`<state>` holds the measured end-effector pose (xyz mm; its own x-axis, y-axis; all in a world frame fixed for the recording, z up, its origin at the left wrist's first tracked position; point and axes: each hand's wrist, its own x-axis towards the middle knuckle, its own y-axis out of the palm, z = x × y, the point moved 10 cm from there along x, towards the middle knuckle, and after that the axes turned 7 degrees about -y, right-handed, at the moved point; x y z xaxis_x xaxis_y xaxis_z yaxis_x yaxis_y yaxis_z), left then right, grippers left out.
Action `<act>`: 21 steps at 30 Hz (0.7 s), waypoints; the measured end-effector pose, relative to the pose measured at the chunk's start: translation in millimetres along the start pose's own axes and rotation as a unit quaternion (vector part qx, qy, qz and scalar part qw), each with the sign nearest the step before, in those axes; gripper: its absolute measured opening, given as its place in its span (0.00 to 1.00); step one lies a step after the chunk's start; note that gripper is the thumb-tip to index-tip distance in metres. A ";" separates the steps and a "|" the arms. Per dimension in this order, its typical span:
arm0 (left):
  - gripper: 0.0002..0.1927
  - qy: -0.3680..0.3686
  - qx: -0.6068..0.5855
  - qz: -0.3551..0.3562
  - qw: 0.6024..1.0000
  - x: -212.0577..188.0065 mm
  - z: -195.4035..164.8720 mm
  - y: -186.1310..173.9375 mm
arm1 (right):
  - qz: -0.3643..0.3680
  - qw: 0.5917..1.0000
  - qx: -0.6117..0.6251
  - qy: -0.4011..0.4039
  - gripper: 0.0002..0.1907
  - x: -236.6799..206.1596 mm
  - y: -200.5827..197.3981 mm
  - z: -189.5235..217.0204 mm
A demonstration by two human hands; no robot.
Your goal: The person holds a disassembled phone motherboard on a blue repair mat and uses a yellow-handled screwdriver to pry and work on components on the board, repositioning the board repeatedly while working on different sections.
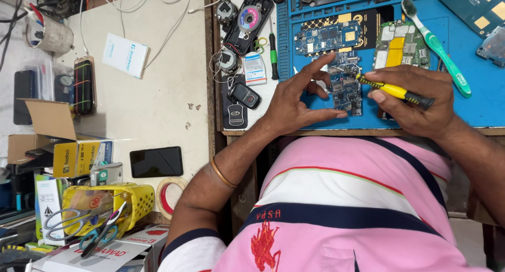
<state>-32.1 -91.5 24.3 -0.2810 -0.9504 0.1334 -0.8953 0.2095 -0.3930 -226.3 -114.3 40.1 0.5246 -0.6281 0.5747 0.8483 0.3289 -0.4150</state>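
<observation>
Far left: yellow basket (138, 198) holding scissors (79, 219), a cardboard box (44, 119) behind it, a dark phone (156, 161) flat on the bench (152, 98). Mid-bench: key fobs (239, 103), a green-handled screwdriver (273, 56). On the blue mat (473, 103): left hand (294, 101), fingers spread, thumb and fingertips pinning a blue board (344, 85). Right hand (415, 96) clamped on a yellow tool (394, 91), tip touching the board. Beyond, more boards (326, 38) and a green toothbrush (436, 43).
</observation>
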 end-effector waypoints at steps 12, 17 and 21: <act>0.55 -0.032 0.048 0.004 0.998 1.2 0.1 -3.9 | -0.031 0.997 0.021 0.069 0.11 4.8 -8.9 -5.9; 0.54 -0.044 0.040 -0.004 0.998 3.1 4.0 -8.4 | -0.021 0.998 0.040 0.050 0.11 8.0 -6.0 -3.5; 0.54 -0.032 0.038 -0.001 0.999 2.0 1.7 -4.4 | -0.002 0.999 0.028 0.043 0.11 2.9 -1.0 -1.2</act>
<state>-28.1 -94.8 24.8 -0.2540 -0.9641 0.0778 -0.8666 0.1911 -0.4610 -225.7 -117.3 41.3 0.5154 -0.6866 0.5128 0.8541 0.3634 -0.3721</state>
